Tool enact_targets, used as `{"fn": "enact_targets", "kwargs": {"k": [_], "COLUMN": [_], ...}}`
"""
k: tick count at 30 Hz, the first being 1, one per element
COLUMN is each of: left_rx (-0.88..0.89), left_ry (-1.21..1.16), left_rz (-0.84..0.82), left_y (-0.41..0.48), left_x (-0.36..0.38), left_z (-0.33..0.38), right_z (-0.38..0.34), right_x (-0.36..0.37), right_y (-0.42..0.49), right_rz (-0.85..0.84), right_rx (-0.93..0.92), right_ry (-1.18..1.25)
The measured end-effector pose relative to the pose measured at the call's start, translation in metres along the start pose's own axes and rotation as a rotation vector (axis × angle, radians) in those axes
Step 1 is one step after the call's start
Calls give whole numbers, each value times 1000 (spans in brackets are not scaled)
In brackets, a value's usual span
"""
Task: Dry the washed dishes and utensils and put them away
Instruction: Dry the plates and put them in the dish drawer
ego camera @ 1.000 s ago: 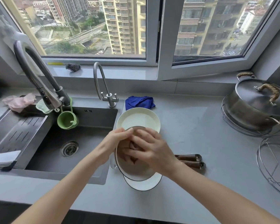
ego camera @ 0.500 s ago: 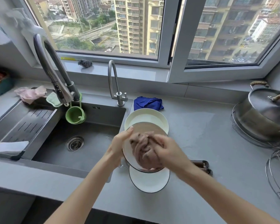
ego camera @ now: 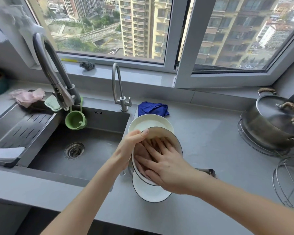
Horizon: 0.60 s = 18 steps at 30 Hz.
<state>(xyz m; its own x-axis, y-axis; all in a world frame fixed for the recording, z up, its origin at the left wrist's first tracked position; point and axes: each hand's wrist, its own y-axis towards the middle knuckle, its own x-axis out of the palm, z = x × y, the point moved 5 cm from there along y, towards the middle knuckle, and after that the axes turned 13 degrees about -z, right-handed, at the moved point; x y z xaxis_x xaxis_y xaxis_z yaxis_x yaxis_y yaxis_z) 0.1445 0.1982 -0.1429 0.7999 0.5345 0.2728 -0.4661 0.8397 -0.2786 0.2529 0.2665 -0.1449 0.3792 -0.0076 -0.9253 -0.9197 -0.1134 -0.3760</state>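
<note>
sink [ego camera: 78, 146]: dark basin set in the grey counter.
pot [ego camera: 270, 126]: lidded, on a wire stand well right of the sink.
held plate [ego camera: 159, 134]: dark-rimmed and tilted, raised just right of the sink.
lower plate [ego camera: 151, 192]: flat on the counter just right of the sink, under the held plate.
rear plate [ego camera: 143, 122]: by the sink's far right corner.
right hand [ego camera: 166, 168]: fingers spread flat, pressing the brown cloth [ego camera: 143, 150] into the held plate.
left hand [ego camera: 127, 150]: grips the held plate's sink-side rim, thumb over the edge.
blue cloth [ego camera: 153, 109]: crumpled just beyond the sink's far right corner.
</note>
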Motion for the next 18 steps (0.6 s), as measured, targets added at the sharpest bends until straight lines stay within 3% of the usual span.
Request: {"fn": "enact_targets", "kwargs": {"k": [2, 8, 13, 18], "left_rx": [5, -91, -19, -15], "left_ry": [-58, -128, -149, -404], "left_rz": [-10, -39, 43, 207], "left_y": [-2, -6, 0, 4], "left_x": [3, 5, 10, 16], "left_z": [-1, -13, -7, -21], "right_z": [-1, -5, 6, -19], "right_x": [-2, -6, -10, -6], "right_y": [1, -31, -45, -21], "right_rz": [-47, -194, 92, 393], "right_rx": [1, -245, -221, 62], "right_ry": [45, 128, -105, 410]}}
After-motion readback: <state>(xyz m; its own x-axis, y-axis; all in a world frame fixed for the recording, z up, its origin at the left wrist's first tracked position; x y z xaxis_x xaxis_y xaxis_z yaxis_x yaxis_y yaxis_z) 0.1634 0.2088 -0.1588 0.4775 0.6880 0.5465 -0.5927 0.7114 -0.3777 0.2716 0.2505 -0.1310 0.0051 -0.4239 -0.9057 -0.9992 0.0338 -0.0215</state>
